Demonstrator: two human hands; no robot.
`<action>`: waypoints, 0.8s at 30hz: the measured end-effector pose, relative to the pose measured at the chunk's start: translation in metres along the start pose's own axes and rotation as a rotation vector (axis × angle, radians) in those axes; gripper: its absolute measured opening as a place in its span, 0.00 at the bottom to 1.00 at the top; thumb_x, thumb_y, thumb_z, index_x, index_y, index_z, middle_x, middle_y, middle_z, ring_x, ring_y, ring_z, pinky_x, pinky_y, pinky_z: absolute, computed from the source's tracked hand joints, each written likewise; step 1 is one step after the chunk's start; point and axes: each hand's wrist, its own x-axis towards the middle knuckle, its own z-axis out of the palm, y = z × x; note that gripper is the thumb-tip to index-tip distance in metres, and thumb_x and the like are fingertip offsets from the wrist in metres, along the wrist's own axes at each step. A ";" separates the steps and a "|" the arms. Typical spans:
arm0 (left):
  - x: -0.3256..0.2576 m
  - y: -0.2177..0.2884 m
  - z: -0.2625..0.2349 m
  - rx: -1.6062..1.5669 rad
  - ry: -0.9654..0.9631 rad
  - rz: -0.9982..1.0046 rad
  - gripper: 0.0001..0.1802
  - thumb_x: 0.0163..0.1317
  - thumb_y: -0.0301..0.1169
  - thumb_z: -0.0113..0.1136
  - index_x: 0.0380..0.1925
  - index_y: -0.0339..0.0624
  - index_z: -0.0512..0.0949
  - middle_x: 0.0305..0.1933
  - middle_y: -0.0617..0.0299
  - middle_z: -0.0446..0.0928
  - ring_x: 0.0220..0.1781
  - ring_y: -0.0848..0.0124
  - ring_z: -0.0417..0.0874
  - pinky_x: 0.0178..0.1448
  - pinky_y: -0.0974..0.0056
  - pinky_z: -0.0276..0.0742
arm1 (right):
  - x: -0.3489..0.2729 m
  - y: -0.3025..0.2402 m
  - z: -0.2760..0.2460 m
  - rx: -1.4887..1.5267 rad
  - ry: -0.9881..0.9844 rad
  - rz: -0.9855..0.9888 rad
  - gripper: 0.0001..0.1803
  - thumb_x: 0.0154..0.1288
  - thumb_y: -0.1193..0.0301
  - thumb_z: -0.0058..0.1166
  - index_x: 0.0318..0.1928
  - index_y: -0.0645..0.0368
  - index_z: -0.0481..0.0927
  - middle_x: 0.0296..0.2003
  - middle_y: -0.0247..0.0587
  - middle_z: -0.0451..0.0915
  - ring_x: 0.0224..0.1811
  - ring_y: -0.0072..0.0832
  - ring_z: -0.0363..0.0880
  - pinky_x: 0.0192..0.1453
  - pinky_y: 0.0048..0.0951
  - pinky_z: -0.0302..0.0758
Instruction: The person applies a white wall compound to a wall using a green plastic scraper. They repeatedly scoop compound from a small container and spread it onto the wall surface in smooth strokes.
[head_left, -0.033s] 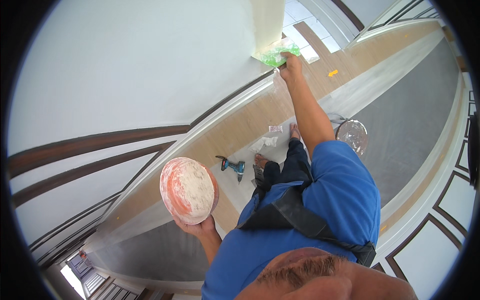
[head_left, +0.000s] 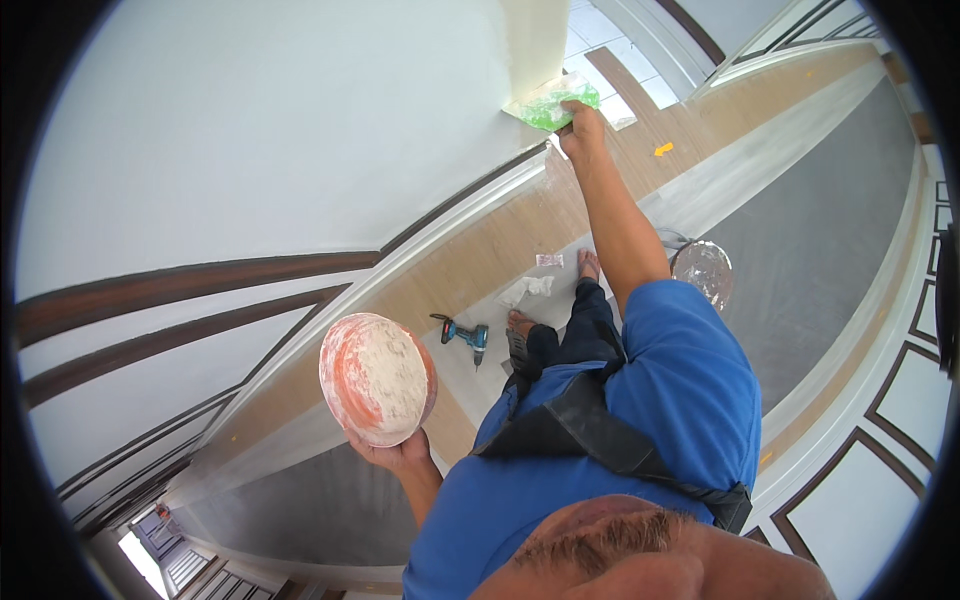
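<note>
Green-and-white sanding sponge (head_left: 551, 101) lies flat against the pale wall (head_left: 250, 130), high up by a cream vertical strip (head_left: 535, 35); right hand (head_left: 583, 122) is clamped over its lower edge, arm fully extended. Left hand (head_left: 392, 448) cups from beneath an orange bowl (head_left: 377, 378) caked with white filler, fingers closed round its base, bowl tipped toward the wall and held well apart from the sponge.

Judgement on technique: keep the pad flat, since an edge dug in would likely score the surface; light, even pressure at this reach, with the bowl held level so nothing spills.

Below, on the wood-look floor (head_left: 470, 260): a teal cordless drill (head_left: 466, 334) near the bare feet (head_left: 520, 322); a crumpled white rag (head_left: 527, 290) just beyond; a small packet (head_left: 549, 260) further on; a round clear lid or bucket top (head_left: 703, 272) beside the right arm; a grey floor covering (head_left: 800, 230) to the right; dark trim bands (head_left: 180, 290) cross the wall.
</note>
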 end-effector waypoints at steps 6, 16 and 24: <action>0.001 -0.003 -0.008 -0.114 -0.067 -0.017 0.34 0.73 0.50 0.52 0.72 0.42 0.67 0.77 0.51 0.67 0.77 0.51 0.68 0.80 0.40 0.64 | -0.039 -0.069 0.068 -0.029 -0.103 -0.124 0.22 0.67 0.83 0.52 0.60 0.72 0.70 0.53 0.54 0.79 0.49 0.47 0.85 0.48 0.53 0.86; 0.008 -0.008 -0.020 -0.125 -0.066 -0.010 0.36 0.73 0.53 0.51 0.72 0.43 0.67 0.77 0.52 0.67 0.77 0.51 0.68 0.79 0.40 0.65 | -0.093 -0.156 0.105 0.110 -0.374 -0.450 0.20 0.67 0.84 0.53 0.59 0.72 0.70 0.53 0.53 0.78 0.56 0.47 0.81 0.62 0.51 0.81; -0.003 -0.006 0.008 0.069 0.002 0.030 0.32 0.75 0.50 0.47 0.70 0.40 0.69 0.75 0.54 0.70 0.74 0.53 0.72 0.77 0.42 0.69 | -0.045 -0.018 -0.052 -0.033 0.170 -0.058 0.29 0.72 0.80 0.53 0.70 0.67 0.64 0.65 0.54 0.73 0.65 0.50 0.77 0.68 0.52 0.77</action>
